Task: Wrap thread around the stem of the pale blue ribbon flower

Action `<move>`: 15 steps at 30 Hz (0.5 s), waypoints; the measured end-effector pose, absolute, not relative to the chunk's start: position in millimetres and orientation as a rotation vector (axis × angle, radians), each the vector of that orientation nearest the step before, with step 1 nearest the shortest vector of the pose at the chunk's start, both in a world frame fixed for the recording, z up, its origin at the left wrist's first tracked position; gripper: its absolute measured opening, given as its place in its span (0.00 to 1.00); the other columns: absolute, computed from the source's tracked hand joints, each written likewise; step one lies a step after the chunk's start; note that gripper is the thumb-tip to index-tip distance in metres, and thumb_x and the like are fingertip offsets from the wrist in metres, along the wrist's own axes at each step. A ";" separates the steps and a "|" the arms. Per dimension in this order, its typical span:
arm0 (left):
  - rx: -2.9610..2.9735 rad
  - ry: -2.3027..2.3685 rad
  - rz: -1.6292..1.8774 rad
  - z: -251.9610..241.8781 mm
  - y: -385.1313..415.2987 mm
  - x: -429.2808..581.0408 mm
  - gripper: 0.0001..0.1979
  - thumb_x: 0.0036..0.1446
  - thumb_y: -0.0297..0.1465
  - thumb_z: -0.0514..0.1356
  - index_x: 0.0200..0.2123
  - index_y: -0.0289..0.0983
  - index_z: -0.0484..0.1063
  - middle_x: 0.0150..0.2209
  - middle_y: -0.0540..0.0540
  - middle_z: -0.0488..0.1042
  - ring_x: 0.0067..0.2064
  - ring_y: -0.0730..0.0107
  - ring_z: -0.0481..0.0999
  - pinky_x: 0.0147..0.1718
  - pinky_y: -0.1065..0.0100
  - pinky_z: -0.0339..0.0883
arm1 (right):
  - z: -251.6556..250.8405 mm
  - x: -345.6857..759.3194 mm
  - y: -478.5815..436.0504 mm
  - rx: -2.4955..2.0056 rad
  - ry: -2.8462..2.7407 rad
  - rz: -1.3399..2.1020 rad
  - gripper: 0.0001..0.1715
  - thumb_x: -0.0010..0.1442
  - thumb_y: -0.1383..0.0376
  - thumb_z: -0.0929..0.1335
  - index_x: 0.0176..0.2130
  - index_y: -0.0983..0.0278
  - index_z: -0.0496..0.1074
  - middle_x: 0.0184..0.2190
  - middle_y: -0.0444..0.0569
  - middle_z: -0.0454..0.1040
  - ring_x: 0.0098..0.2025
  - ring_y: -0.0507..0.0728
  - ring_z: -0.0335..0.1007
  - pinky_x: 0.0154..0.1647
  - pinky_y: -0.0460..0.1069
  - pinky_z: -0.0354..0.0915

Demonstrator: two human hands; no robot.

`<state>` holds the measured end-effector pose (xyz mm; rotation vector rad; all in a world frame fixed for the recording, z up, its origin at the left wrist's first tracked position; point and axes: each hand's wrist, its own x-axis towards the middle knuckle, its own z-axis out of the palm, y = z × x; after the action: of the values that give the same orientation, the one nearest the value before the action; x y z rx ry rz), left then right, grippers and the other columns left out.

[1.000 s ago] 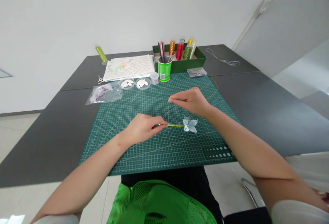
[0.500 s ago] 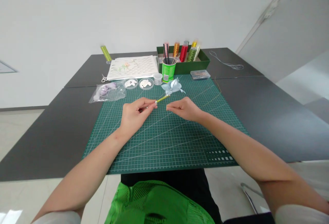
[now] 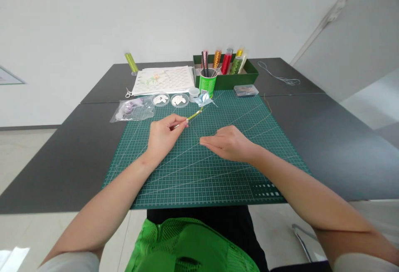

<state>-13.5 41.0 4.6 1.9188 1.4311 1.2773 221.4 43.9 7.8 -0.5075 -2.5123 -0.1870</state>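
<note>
My left hand (image 3: 166, 134) is closed in a pinch on the thin green stem of a flower (image 3: 195, 114). The stem slants up to the right, away from my fingers. At its far end is the pale blue flower head (image 3: 204, 98), in front of the green can. My right hand (image 3: 229, 143) is closed, its fingertips pressed together, just right of the stem and above the cutting mat (image 3: 187, 180). A fine yellowish thread (image 3: 262, 119) runs over the mat towards this hand; the part between its fingers is too thin to see clearly.
Two round dishes of white pieces (image 3: 180, 100) stand beside a plastic bag with something purple (image 3: 132, 109). Behind are patterned sheets (image 3: 168, 81), a green can of tools (image 3: 208, 84), a box of thread spools (image 3: 237, 81) and a flat clear case (image 3: 246, 90). Small scissors (image 3: 128, 93) lie left.
The blue flower head has turned and shifted up and left, now overlapping the can and small tub. My right hand has moved slightly down, farther from the stem. My left hand keeps its pinch.
</note>
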 end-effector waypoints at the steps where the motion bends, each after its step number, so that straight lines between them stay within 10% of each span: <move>1: 1.934 1.432 1.259 4.4 41.0 -13.4 0.07 0.61 0.34 0.64 0.38 0.40 0.81 0.34 0.50 0.84 0.37 0.66 0.84 0.37 0.68 0.74 | 9.7 221.1 42.3 -0.503 -2.520 -0.187 0.21 0.73 0.63 0.61 0.34 0.64 0.78 0.16 0.40 0.67 0.18 0.48 0.53 0.24 0.47 0.49; 15: 2.526 1.115 0.589 7.3 27.6 -4.5 0.05 0.65 0.31 0.62 0.39 0.41 0.79 0.28 0.56 0.82 0.23 0.76 0.75 0.24 0.73 0.58 | 25.9 238.7 47.6 -0.643 -2.368 -0.207 0.15 0.70 0.62 0.64 0.37 0.60 0.80 0.18 0.41 0.72 0.19 0.48 0.55 0.25 0.47 0.53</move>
<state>-4.5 27.6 7.3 2.5260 1.1153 0.5890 238.7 47.6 25.9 -0.6433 -2.3683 -0.2072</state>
